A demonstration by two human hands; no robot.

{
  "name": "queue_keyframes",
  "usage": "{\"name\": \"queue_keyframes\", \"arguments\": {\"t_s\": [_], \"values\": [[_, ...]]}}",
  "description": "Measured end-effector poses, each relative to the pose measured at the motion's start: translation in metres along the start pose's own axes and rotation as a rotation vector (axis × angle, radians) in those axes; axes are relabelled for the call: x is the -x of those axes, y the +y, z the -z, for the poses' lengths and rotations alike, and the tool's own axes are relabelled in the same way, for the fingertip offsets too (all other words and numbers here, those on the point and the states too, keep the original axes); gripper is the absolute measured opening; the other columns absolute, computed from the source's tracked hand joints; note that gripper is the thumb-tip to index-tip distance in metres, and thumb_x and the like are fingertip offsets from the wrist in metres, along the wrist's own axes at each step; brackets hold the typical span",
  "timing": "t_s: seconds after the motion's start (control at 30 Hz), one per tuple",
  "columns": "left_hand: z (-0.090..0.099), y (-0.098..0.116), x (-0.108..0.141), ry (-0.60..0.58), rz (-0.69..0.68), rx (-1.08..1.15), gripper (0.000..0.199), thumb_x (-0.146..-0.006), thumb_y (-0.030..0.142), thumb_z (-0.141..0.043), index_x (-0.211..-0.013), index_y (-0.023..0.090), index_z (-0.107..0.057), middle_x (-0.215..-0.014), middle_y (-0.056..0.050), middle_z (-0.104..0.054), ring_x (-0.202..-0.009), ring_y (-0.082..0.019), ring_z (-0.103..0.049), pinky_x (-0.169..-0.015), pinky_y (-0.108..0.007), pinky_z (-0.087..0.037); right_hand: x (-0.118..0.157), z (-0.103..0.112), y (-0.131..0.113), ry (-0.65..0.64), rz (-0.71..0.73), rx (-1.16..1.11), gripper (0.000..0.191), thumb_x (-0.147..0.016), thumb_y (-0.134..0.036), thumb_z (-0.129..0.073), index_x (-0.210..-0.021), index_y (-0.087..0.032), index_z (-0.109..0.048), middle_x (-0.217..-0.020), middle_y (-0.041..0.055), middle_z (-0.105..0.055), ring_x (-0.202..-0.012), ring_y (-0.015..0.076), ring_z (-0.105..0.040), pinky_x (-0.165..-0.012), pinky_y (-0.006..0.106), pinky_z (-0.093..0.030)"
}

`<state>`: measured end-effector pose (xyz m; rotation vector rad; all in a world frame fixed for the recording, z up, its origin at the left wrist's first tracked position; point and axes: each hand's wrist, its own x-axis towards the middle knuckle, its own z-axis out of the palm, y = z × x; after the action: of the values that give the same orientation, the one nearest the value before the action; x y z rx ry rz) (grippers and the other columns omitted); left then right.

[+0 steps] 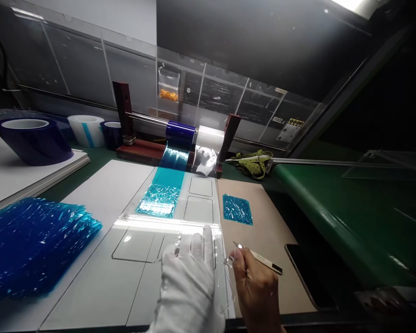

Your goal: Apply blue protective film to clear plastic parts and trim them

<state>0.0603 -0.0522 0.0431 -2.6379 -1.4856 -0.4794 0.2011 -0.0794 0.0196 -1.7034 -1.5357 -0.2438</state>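
Note:
My left hand (pixel 188 273), in a white glove, lies flat with fingers stretched over the clear sheet (pixel 131 296) marked with rounded outlines. Bare and curled, my right hand (pixel 256 282) grips a cream pen-like tool (pixel 266 262) whose pointed tip faces left; a crumpled piece of clear film (pixel 229 259) is at its fingertips. A teal film strip (pixel 161 192) runs down from the blue roll (pixel 180 132) onto the sheet. Beside that roll hangs a clear film roll (pixel 210 137). A small stack of teal film pieces (pixel 237 209) rests on the brown board (pixel 263 208).
A big heap of blue film pieces (pixel 38 245) lies at left. Behind it stand a large blue roll (pixel 34 138) and a white roll (pixel 86 130). A phone (pixel 308 277) lies at right, near a green surface (pixel 346 212). A green dotted pouch (pixel 254 163) is behind the board.

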Motion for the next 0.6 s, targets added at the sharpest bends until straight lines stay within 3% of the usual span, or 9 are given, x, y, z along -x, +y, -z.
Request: {"name": "queue_keyframes", "arguments": {"t_s": [0.07,0.27,0.4,0.43,0.5,0.53,0.6], "values": [[-0.002,-0.008,0.003,0.003,-0.005,0.044,0.097,-0.051,0.03,-0.062,-0.14,0.006,-0.036,-0.122,-0.024,-0.054,-0.104,-0.038,-0.053,-0.088,-0.056,-0.04,0.004,-0.003,0.001,-0.071,-0.049,-0.07,0.04,-0.097,-0.033,-0.038,-0.068,-0.017,-0.061,-0.05,-0.0002,-0.055,-0.042,0.0109,-0.049,-0.047,0.025,-0.028],[-0.013,-0.039,0.014,-0.083,-0.149,0.38,0.114,-0.049,0.036,-0.066,-0.147,0.023,-0.01,-0.132,-0.013,-0.045,-0.113,-0.034,-0.046,-0.096,-0.05,-0.041,0.001,0.014,0.007,-0.595,-0.443,-0.644,0.048,-0.095,-0.052,-0.039,-0.067,-0.016,-0.056,-0.048,-0.0059,-0.036,-0.043,0.0078,-0.033,-0.044,0.023,-0.023],[-0.001,-0.042,0.014,-0.145,-0.242,0.357,0.111,-0.049,0.027,-0.065,-0.146,0.027,-0.01,-0.131,-0.011,-0.046,-0.107,-0.031,-0.049,-0.092,-0.05,-0.044,-0.005,0.022,0.006,-0.713,-0.548,-0.863,0.051,-0.089,-0.058,-0.046,-0.061,-0.016,-0.054,-0.048,-0.0079,-0.028,-0.043,0.0062,-0.023,-0.043,0.024,-0.016],[0.0,-0.04,0.013,-0.14,-0.251,0.338,0.112,-0.047,0.027,-0.065,-0.146,0.025,-0.011,-0.129,-0.012,-0.047,-0.105,-0.031,-0.05,-0.092,-0.051,-0.044,-0.006,0.023,0.006,-0.675,-0.559,-0.862,0.051,-0.089,-0.058,-0.048,-0.061,-0.016,-0.054,-0.049,-0.0075,-0.029,-0.043,0.0062,-0.024,-0.043,0.024,-0.017],[-0.002,-0.034,0.013,-0.082,-0.197,0.293,0.114,-0.043,0.028,-0.067,-0.144,0.021,-0.013,-0.126,-0.014,-0.049,-0.104,-0.033,-0.05,-0.092,-0.053,-0.044,-0.004,0.029,0.01,-0.459,-0.545,-0.783,0.049,-0.088,-0.057,-0.049,-0.065,-0.015,-0.058,-0.052,-0.005,-0.036,-0.046,0.0072,-0.029,-0.044,0.023,-0.022],[-0.006,-0.031,0.014,-0.031,-0.152,0.279,0.114,-0.042,0.029,-0.067,-0.143,0.02,-0.015,-0.124,-0.015,-0.049,-0.105,-0.034,-0.05,-0.092,-0.054,-0.044,-0.001,0.036,0.015,-0.294,-0.518,-0.722,0.049,-0.088,-0.058,-0.048,-0.069,-0.015,-0.061,-0.055,-0.0029,-0.042,-0.048,0.0082,-0.034,-0.045,0.023,-0.026],[-0.016,-0.028,0.017,0.073,-0.076,0.292,0.113,-0.043,0.031,-0.068,-0.144,0.019,-0.017,-0.122,-0.015,-0.049,-0.108,-0.034,-0.051,-0.094,-0.054,-0.044,0.012,0.065,0.029,0.159,-0.448,-0.567,0.046,-0.089,-0.058,-0.048,-0.082,-0.016,-0.065,-0.067,0.0017,-0.053,-0.055,0.0115,-0.045,-0.049,0.025,-0.036]]}}
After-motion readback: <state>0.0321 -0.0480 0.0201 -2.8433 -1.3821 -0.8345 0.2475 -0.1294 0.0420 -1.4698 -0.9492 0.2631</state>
